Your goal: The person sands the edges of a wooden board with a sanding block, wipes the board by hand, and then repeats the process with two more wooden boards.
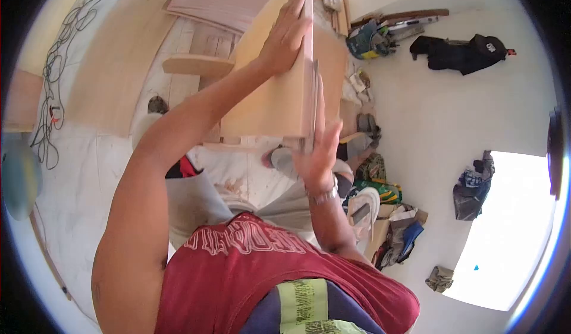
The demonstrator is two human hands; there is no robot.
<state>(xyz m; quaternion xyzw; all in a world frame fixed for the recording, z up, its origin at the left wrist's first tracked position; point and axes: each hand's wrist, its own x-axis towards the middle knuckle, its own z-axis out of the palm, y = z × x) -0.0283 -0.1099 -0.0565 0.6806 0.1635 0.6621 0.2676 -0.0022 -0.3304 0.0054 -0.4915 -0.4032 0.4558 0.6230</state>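
Observation:
A pale wooden board [262, 105] stands on edge in front of me, its narrow pinkish edge turned to the right. My left hand [284, 40] lies against its upper part, fingers stretched along the face and thumb at the edge, steadying it. Lower down, my right hand [320, 153], with a watch on its wrist, presses a thin grey flat piece [314, 90] along that edge. Its fingers run up behind the piece and are partly hidden. Motion blurs this hand, so the exact kind of piece cannot be made out.
Flat wooden sheets [116, 60] lie on the pale floor at left, beside a tangled black cable [56, 72]. A rounded wooden piece [199, 65] is behind the board. Bags and clothes [380, 179] line the wall at right; a cap [489, 47] hangs on it.

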